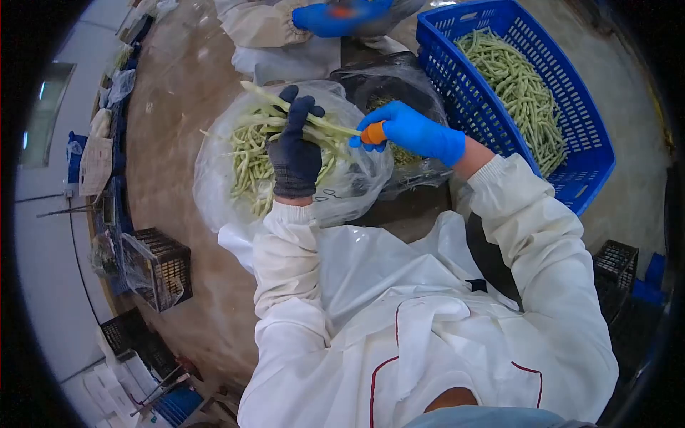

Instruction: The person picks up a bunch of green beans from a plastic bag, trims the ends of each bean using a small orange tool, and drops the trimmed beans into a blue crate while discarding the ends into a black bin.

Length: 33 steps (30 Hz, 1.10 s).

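Observation:
My left hand [295, 157], in a dark grey glove, is closed around a small bunch of long pale green beans [325, 126]. The bunch points to the right, and its ends meet my right hand [414, 133]. That hand wears a blue glove with an orange cover [373, 133] on a fingertip, and its fingers pinch at the bean ends. Below my left hand, more green beans [250, 160] lie heaped on a clear plastic bag [214, 189]. Behind my right hand is a dark container [357, 82] lined with plastic, with small green scraps in it.
A blue crate [492, 118] full of green beans stands at the right. Across from me is a co-worker's blue-gloved hand [335, 20]. Black crates [168, 267] sit on the brown floor [193, 143] at the left, and another dark crate [615, 264] at the far right.

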### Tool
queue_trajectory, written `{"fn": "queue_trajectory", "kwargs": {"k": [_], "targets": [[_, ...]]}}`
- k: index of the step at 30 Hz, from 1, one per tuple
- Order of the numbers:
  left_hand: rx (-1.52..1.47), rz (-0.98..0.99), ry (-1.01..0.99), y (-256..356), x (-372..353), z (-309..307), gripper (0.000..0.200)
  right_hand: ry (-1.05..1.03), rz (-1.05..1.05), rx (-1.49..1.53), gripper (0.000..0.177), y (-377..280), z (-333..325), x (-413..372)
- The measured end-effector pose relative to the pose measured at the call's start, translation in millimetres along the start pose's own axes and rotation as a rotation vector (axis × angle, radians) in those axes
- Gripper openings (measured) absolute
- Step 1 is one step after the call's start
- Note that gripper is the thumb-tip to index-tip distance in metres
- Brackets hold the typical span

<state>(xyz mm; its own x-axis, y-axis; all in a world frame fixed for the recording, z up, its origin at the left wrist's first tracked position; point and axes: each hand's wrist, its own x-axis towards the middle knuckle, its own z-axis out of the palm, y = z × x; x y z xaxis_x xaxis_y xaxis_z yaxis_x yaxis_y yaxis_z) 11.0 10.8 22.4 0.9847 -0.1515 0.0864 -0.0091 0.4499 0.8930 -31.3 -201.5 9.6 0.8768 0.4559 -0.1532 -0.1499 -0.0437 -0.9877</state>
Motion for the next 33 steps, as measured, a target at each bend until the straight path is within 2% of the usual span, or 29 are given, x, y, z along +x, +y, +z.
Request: {"fn": "queue_trajectory", "kwargs": {"k": [3,4,7,10,12,13,14,16,19,22,23,25,27,30,33], "targets": [[0.235,0.088,-0.018,-2.9,-5.0,7.0,0.034,-0.011,-0.138,-0.432,0.024,-10.2,7.8,-9.2],[0.220,0.000,-0.036,-1.4,-6.2,8.5,0.032,-0.019,-0.197,-0.603,0.022,-13.8,13.3,-14.3],[0.242,-0.207,-0.144,5.5,-11.9,16.4,0.032,-0.088,-0.463,-0.762,0.018,-4.5,24.3,-19.4],[0.363,-0.390,-0.356,1.8,-15.3,10.4,0.034,0.240,-0.421,-1.002,0.015,2.4,-14.8,-4.0],[0.416,-0.507,-0.515,10.2,-24.4,18.0,0.037,0.663,-0.607,-0.965,0.019,-10.1,-55.7,-0.1],[0.469,-0.502,-0.573,10.7,-28.0,18.1,0.038,0.851,-0.618,-0.905,0.022,-16.0,-77.3,-3.3],[0.429,-0.531,-0.553,11.2,-31.3,18.3,0.038,1.036,-0.625,-0.838,0.026,-22.1,-98.8,-10.5],[0.353,-0.589,-0.507,11.9,-35.2,18.4,0.038,1.174,-0.447,-0.725,0.033,-37.8,-143.3,-36.6],[0.308,-0.580,-0.426,8.4,-25.0,-0.4,0.036,1.174,-0.462,-0.567,0.029,-41.0,-176.2,-62.8],[0.243,-0.572,-0.361,5.6,-22.4,-3.4,0.034,0.924,-0.494,-1.289,0.035,-20.1,-141.5,-48.2],[0.232,-0.581,-0.354,6.7,-22.6,0.2,0.034,0.882,-0.205,-1.330,0.042,-14.8,-119.0,-44.1],[0.220,-0.590,-0.366,6.9,-24.2,9.7,0.035,0.642,-0.286,-0.973,0.045,-10.9,-88.3,-31.9],[0.211,-0.574,-0.402,4.2,-23.9,21.1,0.037,0.374,-0.325,-0.357,0.047,11.7,-61.6,-3.6],[0.282,-0.583,-0.389,-4.4,-24.6,26.7,0.035,0.229,0.042,0.066,0.035,-31.6,-13.0,-10.4],[0.331,-0.568,-0.406,-1.4,-25.2,31.8,0.034,0.270,-0.141,-0.044,0.034,-29.8,-31.6,-11.6]]}}
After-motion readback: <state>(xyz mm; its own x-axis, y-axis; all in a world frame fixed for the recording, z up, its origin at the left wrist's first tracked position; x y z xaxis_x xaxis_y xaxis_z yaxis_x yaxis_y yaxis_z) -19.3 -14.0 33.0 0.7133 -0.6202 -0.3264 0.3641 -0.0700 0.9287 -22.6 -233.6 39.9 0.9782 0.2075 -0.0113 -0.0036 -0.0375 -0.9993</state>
